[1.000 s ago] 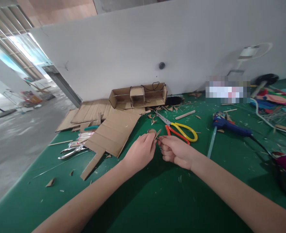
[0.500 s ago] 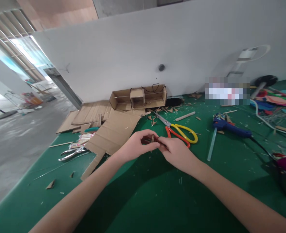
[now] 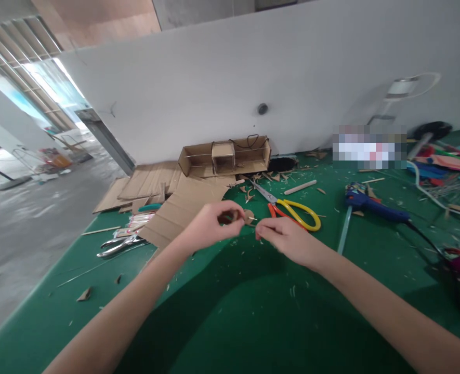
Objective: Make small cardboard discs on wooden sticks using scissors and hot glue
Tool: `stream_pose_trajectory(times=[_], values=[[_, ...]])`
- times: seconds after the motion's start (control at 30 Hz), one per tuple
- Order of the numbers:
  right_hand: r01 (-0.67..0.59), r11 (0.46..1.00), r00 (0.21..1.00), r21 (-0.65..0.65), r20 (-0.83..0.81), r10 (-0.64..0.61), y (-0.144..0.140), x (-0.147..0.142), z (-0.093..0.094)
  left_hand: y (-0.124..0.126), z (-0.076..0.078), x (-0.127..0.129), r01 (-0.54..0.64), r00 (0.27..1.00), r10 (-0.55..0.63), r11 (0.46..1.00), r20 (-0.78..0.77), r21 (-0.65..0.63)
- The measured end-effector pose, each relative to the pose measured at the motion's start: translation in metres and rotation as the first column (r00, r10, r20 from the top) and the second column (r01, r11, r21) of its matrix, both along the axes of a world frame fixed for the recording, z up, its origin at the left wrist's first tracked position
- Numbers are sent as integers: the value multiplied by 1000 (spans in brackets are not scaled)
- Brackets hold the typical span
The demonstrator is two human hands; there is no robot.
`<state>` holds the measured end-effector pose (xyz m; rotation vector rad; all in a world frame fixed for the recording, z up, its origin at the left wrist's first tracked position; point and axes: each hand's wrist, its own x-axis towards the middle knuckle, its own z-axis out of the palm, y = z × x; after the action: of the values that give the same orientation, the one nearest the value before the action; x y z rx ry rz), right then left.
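Over the middle of the green desk [image 3: 230, 322], both hands are up off the surface, working on one tiny thing between them. The left hand [image 3: 206, 228] has its fingers [image 3: 230, 217] pinched around a small cardboard piece [image 3: 248, 216], a roundish brown scrap held just in front of the fingertips. The right hand [image 3: 288, 241] is pinched too, on what looks like a thin sliver or stick poking toward that scrap, though it's too small and blurry to say what it is.

Judging by its look, that cardboard piece weighs next to nothing and is stiff only in the flat; squeeze the faces hard and it'll probably crease or crush. I'd say the edges are the place to hold it, thumb and forefinger on the rim, light pressure. Not slippery, just fiddly.

Just beyond the hands lie the yellow-and-orange scissors [image 3: 292, 210], further right a blue glue gun [image 3: 373, 205], and to the left the flat cardboard sheets [image 3: 175, 208] with some pliers [image 3: 116, 244] near them. A cardboard box frame [image 3: 224, 156] stands against the far wall. Offcuts everywhere.
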<state>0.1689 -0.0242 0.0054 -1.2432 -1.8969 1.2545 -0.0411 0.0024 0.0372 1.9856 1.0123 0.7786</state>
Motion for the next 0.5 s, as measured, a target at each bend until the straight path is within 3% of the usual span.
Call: stream_pose_trajectory(times=[0.03, 0.1, 0.17, 0.23, 0.37, 0.43, 0.5], values=[[33, 980, 988, 196, 141, -62, 0, 2, 0, 4, 2, -5, -54, 997, 56, 998, 62, -37], [45, 867, 913, 497, 332, -237, 2, 8, -2, 10, 6, -12, -114, 948, 152, 982, 279, -148], [40, 769, 835, 637, 401, -376, 6, 12, -7, 12, 9, -13, -63, 862, 196, 956, 467, -285], [49, 738, 806, 673, 409, -427, 12, 13, -14, 10, 10, -8, 9, 805, 223, 923, 551, -386], [59, 742, 861, 668, 342, -377, 25, 6, -26, 1, 7, 8, 72, 776, 296, 836, 557, -545], [61, 746, 882, 663, 314, -351, 28, 2, -29, -2, 4, 13, 96, 757, 333, 795, 563, -599], [28, 740, 871, 673, 346, -348, 28, 1, -29, -2, 1, 15, 102, 742, 348, 787, 574, -608]])
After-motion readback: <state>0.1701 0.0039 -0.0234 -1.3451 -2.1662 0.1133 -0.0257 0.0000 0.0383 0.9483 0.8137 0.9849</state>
